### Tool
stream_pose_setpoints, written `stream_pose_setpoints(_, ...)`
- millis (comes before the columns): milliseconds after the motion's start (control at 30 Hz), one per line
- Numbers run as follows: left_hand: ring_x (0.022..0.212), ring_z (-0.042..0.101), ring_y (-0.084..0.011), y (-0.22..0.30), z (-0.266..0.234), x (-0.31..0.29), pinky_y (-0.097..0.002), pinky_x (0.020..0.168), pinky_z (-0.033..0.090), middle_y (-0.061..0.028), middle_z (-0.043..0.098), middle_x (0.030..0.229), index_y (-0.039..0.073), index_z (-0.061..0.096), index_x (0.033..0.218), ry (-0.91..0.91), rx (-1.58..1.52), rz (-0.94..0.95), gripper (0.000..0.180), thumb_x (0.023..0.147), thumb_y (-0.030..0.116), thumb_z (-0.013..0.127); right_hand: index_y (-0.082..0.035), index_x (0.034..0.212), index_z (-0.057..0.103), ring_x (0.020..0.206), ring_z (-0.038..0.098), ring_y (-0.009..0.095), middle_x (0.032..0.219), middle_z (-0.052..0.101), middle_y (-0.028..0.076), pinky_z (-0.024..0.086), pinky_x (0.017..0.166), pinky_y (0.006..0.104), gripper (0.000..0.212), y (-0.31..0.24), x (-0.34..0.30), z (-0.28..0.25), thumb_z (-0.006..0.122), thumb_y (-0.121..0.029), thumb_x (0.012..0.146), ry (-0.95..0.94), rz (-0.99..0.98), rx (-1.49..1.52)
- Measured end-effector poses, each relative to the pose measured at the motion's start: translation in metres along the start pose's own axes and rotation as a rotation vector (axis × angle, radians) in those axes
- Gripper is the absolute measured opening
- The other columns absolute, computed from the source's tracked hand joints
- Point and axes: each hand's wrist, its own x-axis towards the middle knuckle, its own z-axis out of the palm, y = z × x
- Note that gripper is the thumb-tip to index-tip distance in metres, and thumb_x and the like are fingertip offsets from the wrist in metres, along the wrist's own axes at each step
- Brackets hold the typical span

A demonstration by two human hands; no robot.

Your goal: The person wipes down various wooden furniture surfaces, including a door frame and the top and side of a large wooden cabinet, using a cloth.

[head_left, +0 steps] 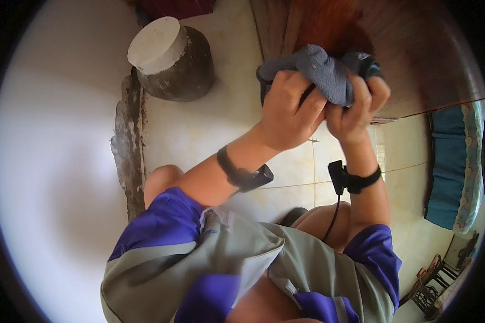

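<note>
Crumpled grey-blue cloth (324, 70) being gripped by left hand (291, 110) and right hand (355, 110), fingers curled tight, wringing step judged; dark wooden panel (415, 54) at 12 o'clock; next, firmer twist needed.

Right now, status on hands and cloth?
Left hand, right hand: both shut on blue-grey cloth. Cloth bunched against the wooden panel. Nothing in the way.

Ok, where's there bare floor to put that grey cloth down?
Bare tile lies between the round block and the left hand; more shows right of the right hand, toward the blue fabric. It is crowded at the wooden panel, where both hands bunch the grey cloth.
</note>
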Motion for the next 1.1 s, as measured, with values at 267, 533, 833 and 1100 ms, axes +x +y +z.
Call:
stream_pose_setpoints(267,0.091,0.048,-0.0444,-0.012,0.033,-0.138,-0.051,0.081,0.04,-0.0276,0.048,0.113,-0.001,0.044,0.11,-0.282,-0.005,-0.24,0.051,0.063,-0.002,0.064,-0.006,0.104,0.055,0.085,0.05,0.031,0.096,0.05,0.011,0.043,0.071,0.0385,0.045,0.004,-0.108,0.035,0.066,-0.009,0.061,-0.29,0.0,-0.009)
stream_pose_setpoints(533,0.079,0.049,-0.0352,-0.012,-0.002,-0.034,-0.0435,0.069,0.043,-0.0209,0.05,0.096,0.001,0.05,0.097,-0.066,0.002,-0.033,0.037,0.063,0.003,0.065,-0.002,0.107,0.053,0.09,0.051,0.034,0.099,0.051,0.017,0.044,0.078,0.0402,0.048,-0.013,-0.013,0.001,0.064,-0.004,0.061,-0.222,0.054,0.03)
stream_pose_setpoints(833,0.106,0.046,-0.0395,-0.044,-0.01,-0.001,-0.0431,0.091,0.038,-0.0206,0.046,0.117,0.002,0.049,0.115,0.094,-0.081,-0.401,0.043,0.079,0.02,0.061,-0.005,0.114,0.055,0.101,0.048,0.032,0.118,0.044,0.019,0.041,0.085,0.0384,0.05,-0.034,0.02,0.014,0.071,-0.002,0.067,-0.159,-0.029,0.166)
stream_pose_setpoints(1100,0.119,0.044,-0.0219,-0.072,0.045,-0.143,-0.034,0.104,0.033,-0.0112,0.043,0.132,0.002,0.03,0.135,0.148,-0.764,-0.937,0.043,0.096,0.013,0.044,-0.013,0.096,0.068,0.077,0.053,0.024,0.095,0.056,0.003,0.044,0.067,0.0343,0.026,-0.038,-0.044,0.049,0.06,-0.007,0.073,-0.692,-0.214,-0.023)
